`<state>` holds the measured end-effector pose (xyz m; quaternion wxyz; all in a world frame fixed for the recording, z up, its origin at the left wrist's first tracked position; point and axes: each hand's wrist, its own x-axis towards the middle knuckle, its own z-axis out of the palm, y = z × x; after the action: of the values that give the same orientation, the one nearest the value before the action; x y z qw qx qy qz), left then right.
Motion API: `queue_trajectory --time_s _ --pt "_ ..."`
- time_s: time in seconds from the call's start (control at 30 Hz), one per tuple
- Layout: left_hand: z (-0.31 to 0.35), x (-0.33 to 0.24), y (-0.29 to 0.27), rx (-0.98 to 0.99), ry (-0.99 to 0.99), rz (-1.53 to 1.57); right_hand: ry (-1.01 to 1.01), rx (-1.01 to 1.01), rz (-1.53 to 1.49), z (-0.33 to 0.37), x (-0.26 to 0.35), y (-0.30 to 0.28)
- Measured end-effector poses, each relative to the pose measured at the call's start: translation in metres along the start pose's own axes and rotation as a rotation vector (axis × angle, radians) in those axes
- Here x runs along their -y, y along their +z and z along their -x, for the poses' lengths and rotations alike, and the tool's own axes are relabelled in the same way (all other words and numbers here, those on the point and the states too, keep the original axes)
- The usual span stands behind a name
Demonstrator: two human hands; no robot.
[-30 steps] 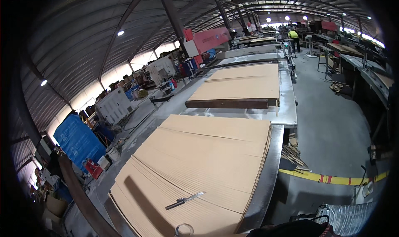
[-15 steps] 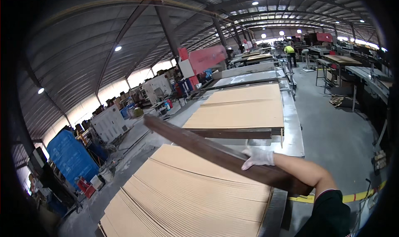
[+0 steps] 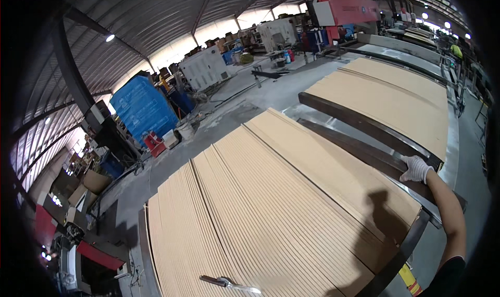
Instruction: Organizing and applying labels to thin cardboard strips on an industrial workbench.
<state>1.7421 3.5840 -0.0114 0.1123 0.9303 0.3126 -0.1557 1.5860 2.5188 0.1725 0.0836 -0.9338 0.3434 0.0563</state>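
Note:
My right hand (image 3: 416, 169), in a white knit glove, is closed over the near end of a long dark brown bar (image 3: 354, 145). The bar lies low along the gap between two stacks of tan boards. Its near end reaches past the right side of the nearer stack (image 3: 291, 208). A second dark bar (image 3: 364, 121) runs along the facing edge of the farther stack (image 3: 390, 88). On top of the nearer stack, at the bottom, rests a hand tool (image 3: 229, 284) with a black handle and silvery end. My left hand is out of view.
Dark rails edge the nearer stack at left and right. A metal machine bed (image 3: 317, 112) shows beneath the bars. Beyond the grey floor stand a blue-wrapped load (image 3: 143, 107) and a white cabinet (image 3: 204, 67). A red machine (image 3: 349, 9) rises at the back; a yellow-clad person is far right.
My right hand has lowered the bar from above the nearer stack into the gap by the farther one. The view has swung left and down, bringing the hand tool into sight.

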Motion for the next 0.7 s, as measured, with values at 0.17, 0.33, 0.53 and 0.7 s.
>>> queue_trajectory --time_s 0.17,0.33,0.53,0.7 --pt "0.002 0.003 -0.001 -0.018 0.014 0.196 -0.022 0.021 -0.266 -0.103 -0.003 0.075" --pt "-0.007 -0.004 -0.004 0.009 0.068 0.602 0.339 -0.179 -0.244 -0.132 0.069 0.123" --pt "-0.024 -0.009 -0.040 0.091 0.090 1.077 0.313 -0.150 -0.201 -0.070 0.081 0.154" --pt "-0.063 0.082 -0.004 -0.059 0.108 1.068 0.258 -0.034 -0.329 -0.027 0.117 0.134"
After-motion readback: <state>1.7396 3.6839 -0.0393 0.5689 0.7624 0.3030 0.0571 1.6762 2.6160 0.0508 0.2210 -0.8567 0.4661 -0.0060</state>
